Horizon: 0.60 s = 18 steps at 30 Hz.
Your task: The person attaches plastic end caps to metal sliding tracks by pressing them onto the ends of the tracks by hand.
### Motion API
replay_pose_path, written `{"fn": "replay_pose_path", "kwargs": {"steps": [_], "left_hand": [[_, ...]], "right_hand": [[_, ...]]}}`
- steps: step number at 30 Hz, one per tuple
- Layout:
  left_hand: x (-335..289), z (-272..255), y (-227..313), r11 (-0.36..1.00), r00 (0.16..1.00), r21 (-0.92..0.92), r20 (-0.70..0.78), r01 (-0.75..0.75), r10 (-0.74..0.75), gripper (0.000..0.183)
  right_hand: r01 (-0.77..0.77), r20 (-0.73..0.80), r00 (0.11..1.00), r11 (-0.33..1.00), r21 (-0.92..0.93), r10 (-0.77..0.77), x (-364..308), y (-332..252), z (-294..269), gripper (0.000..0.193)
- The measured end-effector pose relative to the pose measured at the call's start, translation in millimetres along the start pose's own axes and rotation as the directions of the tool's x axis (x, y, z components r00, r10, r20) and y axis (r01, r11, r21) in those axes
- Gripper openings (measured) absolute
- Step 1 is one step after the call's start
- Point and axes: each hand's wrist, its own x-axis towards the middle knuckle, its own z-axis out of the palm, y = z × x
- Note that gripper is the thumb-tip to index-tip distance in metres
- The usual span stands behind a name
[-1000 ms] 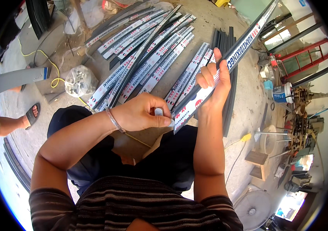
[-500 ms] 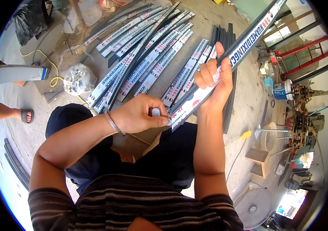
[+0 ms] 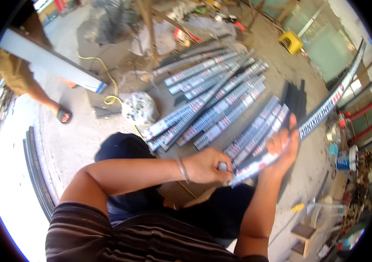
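Observation:
My right hand (image 3: pixel 285 153) is closed round a long dark profile strip (image 3: pixel 321 114) with printed white film on its face. The strip slants up to the right, its far part looking curved in this picture. At its near end my left hand (image 3: pixel 205 167) pinches a small grey piece (image 3: pixel 222 167), with thumb and fingers against the strip's end. How that piece sits at the end is hidden by the fingers and blur. Beyond my hands, similar film-covered strips (image 3: pixel 229 114) lie in a pile on the floor.
A clear bag of small pieces (image 3: pixel 139 108) stands left of the pile, near a yellow cable (image 3: pixel 115 83). Another person's sandalled foot (image 3: pixel 64 115) and a long pale profile (image 3: pixel 59 64) are at the left. A yellow stool (image 3: pixel 291 42) and white bucket (image 3: pixel 346 160) stand at the right.
The view has swung left, so the floor, pile and my hands appear further right and lower. Both hands keep their hold on the strip and small piece.

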Motion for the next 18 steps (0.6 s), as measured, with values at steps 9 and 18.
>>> {"fn": "replay_pose_path", "kwargs": {"steps": [9, 18], "left_hand": [[9, -2, -10, 0.998, 0.999, 0.061, 0.040, 0.029, -0.032, 0.017], [3, -11, 29, 0.991, 1.000, 0.133, 0.016, 0.005, -0.008, 0.018]], "right_hand": [[-0.003, 0.037, 0.999, 0.983, -0.183, 0.010, 3, 8, -1, 0.042], [0.123, -0.102, 0.977, 0.890, -0.440, -0.185, 13, 0, 16, 0.044]]}}
